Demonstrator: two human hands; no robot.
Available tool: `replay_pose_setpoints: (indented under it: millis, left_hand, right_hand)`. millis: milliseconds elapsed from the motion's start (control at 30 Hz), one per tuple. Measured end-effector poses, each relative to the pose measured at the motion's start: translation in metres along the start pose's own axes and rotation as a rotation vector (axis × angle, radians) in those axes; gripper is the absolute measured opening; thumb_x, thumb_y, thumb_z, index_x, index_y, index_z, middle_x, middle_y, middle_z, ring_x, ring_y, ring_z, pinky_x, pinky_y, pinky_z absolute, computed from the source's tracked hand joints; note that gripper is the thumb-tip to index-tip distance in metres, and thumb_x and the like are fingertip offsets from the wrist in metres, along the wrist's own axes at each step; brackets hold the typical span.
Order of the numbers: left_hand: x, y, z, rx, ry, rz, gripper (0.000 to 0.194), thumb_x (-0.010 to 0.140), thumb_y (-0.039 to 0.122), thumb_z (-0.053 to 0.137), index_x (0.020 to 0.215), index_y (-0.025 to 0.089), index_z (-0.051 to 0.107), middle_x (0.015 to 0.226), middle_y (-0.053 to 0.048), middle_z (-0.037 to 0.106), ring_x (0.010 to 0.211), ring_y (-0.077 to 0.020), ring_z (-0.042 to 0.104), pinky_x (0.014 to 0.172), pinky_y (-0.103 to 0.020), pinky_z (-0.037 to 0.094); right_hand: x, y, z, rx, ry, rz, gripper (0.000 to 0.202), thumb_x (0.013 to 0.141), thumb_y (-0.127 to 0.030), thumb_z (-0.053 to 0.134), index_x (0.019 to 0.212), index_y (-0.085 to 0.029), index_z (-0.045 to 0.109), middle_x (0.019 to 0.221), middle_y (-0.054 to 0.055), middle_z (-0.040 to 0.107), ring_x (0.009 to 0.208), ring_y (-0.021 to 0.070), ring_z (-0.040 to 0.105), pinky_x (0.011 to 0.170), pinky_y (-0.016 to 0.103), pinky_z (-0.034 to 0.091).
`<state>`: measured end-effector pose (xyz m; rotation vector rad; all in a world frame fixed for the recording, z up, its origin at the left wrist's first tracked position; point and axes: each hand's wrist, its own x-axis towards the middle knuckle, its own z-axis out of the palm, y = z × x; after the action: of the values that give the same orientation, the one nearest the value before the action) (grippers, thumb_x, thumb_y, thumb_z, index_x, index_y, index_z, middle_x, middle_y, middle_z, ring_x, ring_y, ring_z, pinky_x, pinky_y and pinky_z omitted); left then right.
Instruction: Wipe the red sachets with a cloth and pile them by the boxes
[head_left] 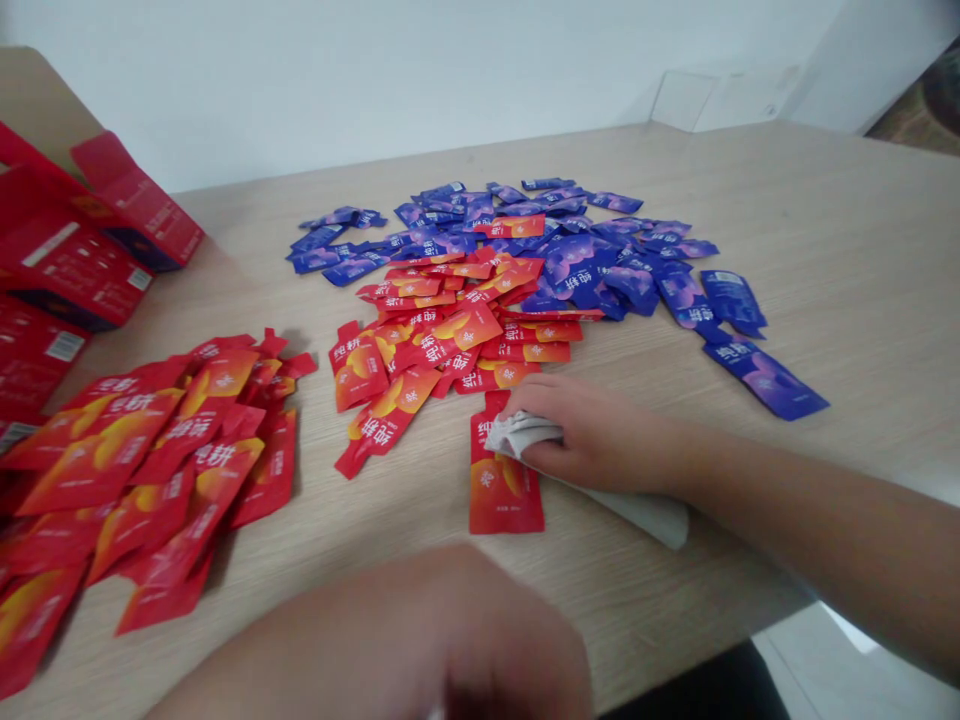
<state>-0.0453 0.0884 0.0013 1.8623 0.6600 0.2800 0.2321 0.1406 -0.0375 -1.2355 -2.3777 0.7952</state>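
While a cloth [525,435] lay on a red pouch [506,495], slipping was possible

A sideways drag could push the pouch along the table [360,560] into the nearest red pile [465,328]. The right hand [592,430] was closed narrowly around the cloth; the left hand [495,630] was blurred, so its opening I could not tell.

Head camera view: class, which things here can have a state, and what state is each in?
Right hand: fingers closed on the cloth
Left hand: blurred, grip unclear
White cloth: bunched, one end trailing
Single red pouch: lying flat, partly covered
Middle red pouches: loosely heaped
Left red pouches: piled, overlapping
Blue pouches: spread, many overlapping
Red boxes: at least one open
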Motion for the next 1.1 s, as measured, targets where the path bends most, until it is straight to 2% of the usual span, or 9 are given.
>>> replay_pose_setpoints:
  millis: [100, 167, 233, 300, 367, 500, 667, 833, 1100]
  left_hand:
    - [0.036, -0.012, -0.018, 0.193, 0.226, 0.093, 0.021, 0.101, 0.026, 0.063, 0.080, 0.024, 0.061, 0.073, 0.001, 0.063, 0.066, -0.0161, 0.060, 0.060, -0.029, 0.050]
    - [0.055, -0.029, -0.027, 0.401, 0.325, 0.152, 0.014, 0.098, 0.035, 0.070, 0.096, 0.022, 0.068, 0.094, -0.005, 0.073, 0.088, -0.0227, 0.070, 0.079, -0.038, 0.058]
    - [0.066, -0.045, -0.031, 0.519, 0.286, 0.133, 0.059, 0.092, 0.055, 0.081, 0.134, 0.017, 0.066, 0.137, -0.018, 0.072, 0.125, -0.0356, 0.070, 0.105, -0.052, 0.057]
    - [0.069, -0.055, -0.031, 0.603, 0.208, 0.073, 0.105, 0.080, 0.071, 0.088, 0.159, 0.014, 0.050, 0.163, -0.026, 0.056, 0.149, -0.0449, 0.056, 0.122, -0.063, 0.047]
    - [0.069, -0.056, -0.027, 0.665, 0.151, 0.027, 0.121, 0.075, 0.075, 0.090, 0.167, 0.012, 0.042, 0.170, -0.027, 0.048, 0.155, -0.0463, 0.050, 0.128, -0.066, 0.039]
    - [0.069, -0.047, -0.019, 0.715, 0.121, -0.022, 0.121, 0.081, 0.074, 0.085, 0.171, 0.008, 0.037, 0.173, -0.027, 0.044, 0.159, -0.0442, 0.047, 0.133, -0.063, 0.034]
    - [0.069, -0.040, -0.013, 0.750, 0.066, -0.042, 0.133, 0.077, 0.076, 0.087, 0.172, 0.002, 0.032, 0.177, -0.028, 0.036, 0.164, -0.0438, 0.039, 0.138, -0.061, 0.025]
    - [0.070, -0.040, -0.012, 0.751, 0.062, -0.090, 0.137, 0.074, 0.072, 0.093, 0.175, 0.005, 0.028, 0.178, -0.027, 0.033, 0.167, -0.0435, 0.033, 0.139, -0.059, 0.024]
    - [0.070, -0.040, -0.010, 0.723, 0.051, -0.136, 0.144, 0.077, 0.074, 0.090, 0.175, 0.000, 0.015, 0.180, -0.031, 0.022, 0.169, -0.0419, 0.027, 0.139, -0.056, 0.020]
  right_hand:
    - [-0.004, -0.002, 0.001, 0.009, 0.000, -0.017, 0.012, 0.095, -0.020, 0.070, 0.106, -0.020, 0.066, 0.109, 0.008, 0.071, 0.103, 0.0259, 0.064, 0.090, 0.040, 0.050]
    - [-0.006, 0.000, 0.003, -0.011, 0.013, 0.009, 0.015, 0.096, -0.023, 0.070, 0.110, -0.020, 0.065, 0.112, 0.009, 0.072, 0.106, 0.0273, 0.065, 0.092, 0.042, 0.050]
    - [-0.007, 0.003, 0.005, -0.033, 0.034, 0.042, 0.020, 0.096, -0.026, 0.070, 0.114, -0.020, 0.065, 0.117, 0.009, 0.073, 0.109, 0.0282, 0.066, 0.096, 0.044, 0.050]
    - [-0.007, 0.005, 0.007, -0.037, 0.047, 0.071, 0.020, 0.094, -0.026, 0.072, 0.113, -0.022, 0.067, 0.117, 0.008, 0.075, 0.109, 0.0283, 0.068, 0.096, 0.044, 0.051]
    - [-0.009, 0.003, 0.006, -0.016, 0.065, 0.118, 0.019, 0.091, -0.023, 0.072, 0.110, -0.022, 0.069, 0.114, 0.008, 0.077, 0.106, 0.0278, 0.069, 0.094, 0.043, 0.052]
    - [-0.015, -0.014, 0.001, 0.099, 0.084, 0.116, 0.028, 0.084, -0.017, 0.072, 0.110, -0.025, 0.071, 0.111, 0.005, 0.079, 0.100, 0.0271, 0.072, 0.090, 0.041, 0.057]
    - [-0.018, -0.029, 0.000, 0.129, -0.191, -0.113, 0.036, 0.083, -0.005, 0.069, 0.107, -0.031, 0.079, 0.120, 0.001, 0.081, 0.115, 0.0272, 0.074, 0.108, 0.040, 0.057]
    - [-0.008, -0.012, 0.006, -0.095, -0.068, -0.087, 0.049, 0.078, -0.002, 0.068, 0.117, -0.029, 0.080, 0.137, 0.006, 0.077, 0.130, 0.0316, 0.069, 0.119, 0.046, 0.050]
    - [0.005, 0.012, 0.005, -0.217, 0.024, -0.095, 0.047, 0.081, -0.005, 0.066, 0.124, -0.019, 0.076, 0.127, 0.012, 0.078, 0.120, 0.0319, 0.070, 0.111, 0.050, 0.052]
